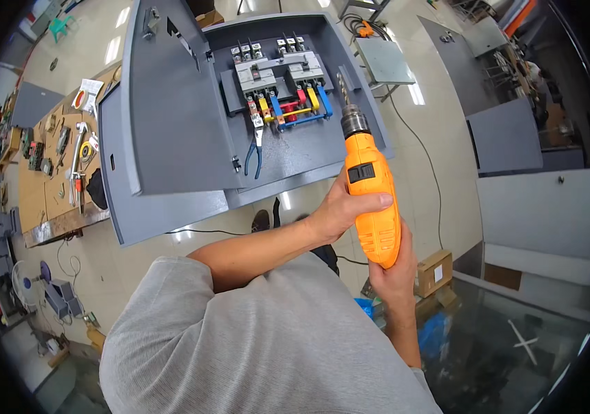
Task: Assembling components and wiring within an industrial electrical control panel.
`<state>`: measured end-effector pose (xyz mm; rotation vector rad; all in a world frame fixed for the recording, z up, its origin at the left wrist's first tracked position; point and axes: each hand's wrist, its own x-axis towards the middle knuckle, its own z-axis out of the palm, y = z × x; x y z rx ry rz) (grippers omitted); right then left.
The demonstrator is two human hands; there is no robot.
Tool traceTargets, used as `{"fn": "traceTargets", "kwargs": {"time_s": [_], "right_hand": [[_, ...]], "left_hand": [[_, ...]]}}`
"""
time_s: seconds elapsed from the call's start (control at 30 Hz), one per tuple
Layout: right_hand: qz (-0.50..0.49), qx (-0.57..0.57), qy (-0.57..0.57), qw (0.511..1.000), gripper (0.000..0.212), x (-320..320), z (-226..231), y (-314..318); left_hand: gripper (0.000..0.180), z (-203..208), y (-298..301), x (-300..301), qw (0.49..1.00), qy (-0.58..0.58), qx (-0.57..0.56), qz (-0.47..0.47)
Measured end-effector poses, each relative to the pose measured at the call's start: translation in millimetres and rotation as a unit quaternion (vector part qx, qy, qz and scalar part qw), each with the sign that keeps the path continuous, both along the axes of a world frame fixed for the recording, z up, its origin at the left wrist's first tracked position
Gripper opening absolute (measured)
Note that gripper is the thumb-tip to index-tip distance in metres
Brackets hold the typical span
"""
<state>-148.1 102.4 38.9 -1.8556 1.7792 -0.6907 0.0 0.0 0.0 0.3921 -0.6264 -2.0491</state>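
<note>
An orange power drill (375, 214) is held in both my hands, its long twist bit (344, 90) pointing away from me over the right side of a grey metal cabinet (288, 162). My left hand (338, 212) grips the drill's body from the left, thumb across its top. Under the rear end, my right hand (395, 276) is wrapped round it, its fingers mostly hidden. Inside the cabinet sit two grey-white switch units (280, 72) with red, yellow and blue busbars (302, 110) below them. A pair of blue-handled pliers (256, 148) lies there, apart from my hands.
The grey cabinet door (177, 117) stands swung out to the left. Beyond it is a workbench (46, 200) strewn with tools and parts. A small metal table (383, 61) stands at the far right, and a cable (427, 159) runs along the floor. A cardboard box (434, 272) is near my right hand.
</note>
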Motion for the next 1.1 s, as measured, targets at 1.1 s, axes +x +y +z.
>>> {"fn": "traceTargets", "kwargs": {"time_s": [1.1], "right_hand": [[0.287,0.315,0.092,0.9,0.06,39,56,-328]], "left_hand": [[0.033,-17,-198,38,0.66,-0.484,-0.268,0.508]]}}
